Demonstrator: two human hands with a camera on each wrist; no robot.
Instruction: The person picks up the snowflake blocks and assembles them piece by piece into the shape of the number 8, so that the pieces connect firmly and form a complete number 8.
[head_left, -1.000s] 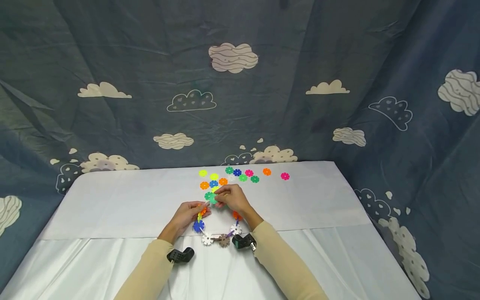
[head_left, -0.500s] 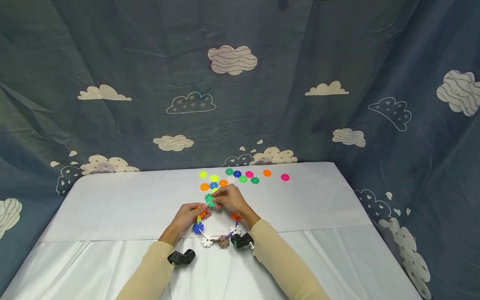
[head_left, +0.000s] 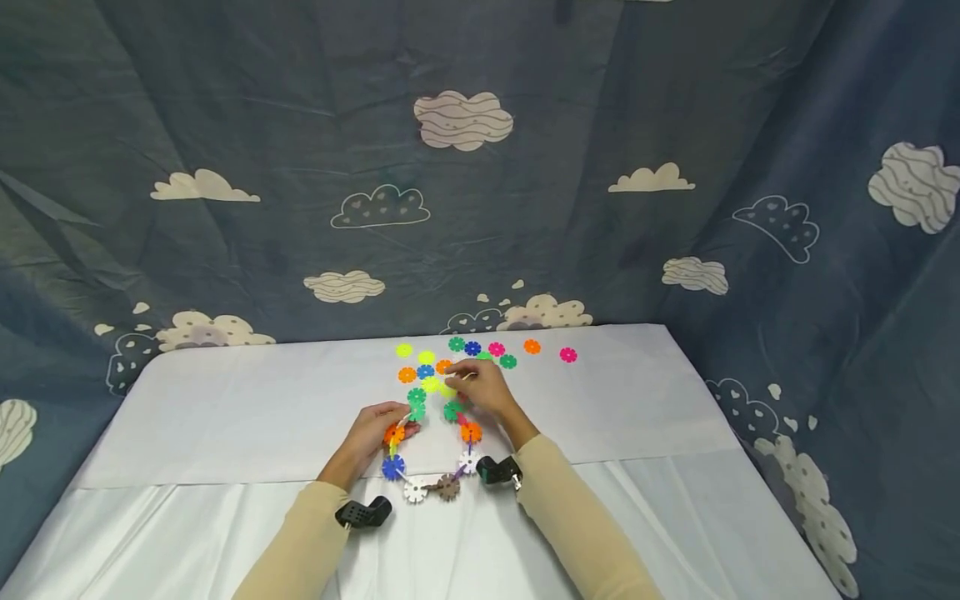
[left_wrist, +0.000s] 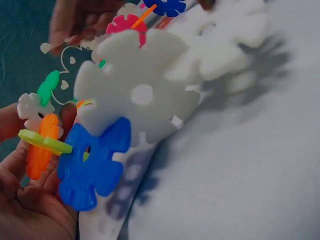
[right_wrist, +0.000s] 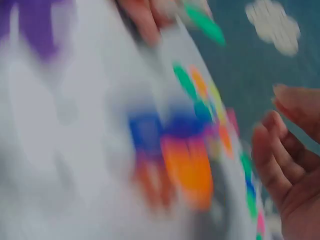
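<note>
A curved chain of interlocking flower-shaped discs lies in front of me in the head view. My left hand (head_left: 375, 433) holds its left end, pinching a white disc (left_wrist: 31, 111) with a green disc (left_wrist: 48, 87) slotted into it. Below these follow an orange disc (left_wrist: 42, 150), a yellow disc (left_wrist: 45, 142) and a blue disc (head_left: 393, 467). A brown disc (head_left: 447, 487) sits at the near bend, and a green disc (head_left: 453, 411) is near the right end. My right hand (head_left: 483, 387) hovers by the loose discs, fingers loosely bent, nothing between them in the right wrist view.
Several loose discs lie farther back on the white-covered table (head_left: 600, 408), among them a blue disc (head_left: 425, 372), an orange disc (head_left: 407, 375) and a pink disc (head_left: 568, 355) off to the right. A dark cloud-patterned curtain (head_left: 525, 208) hangs behind.
My right hand has let go of the green disc and moved right and slightly away from me. The green disc now stays on the chain's left end, which my left hand still holds.
</note>
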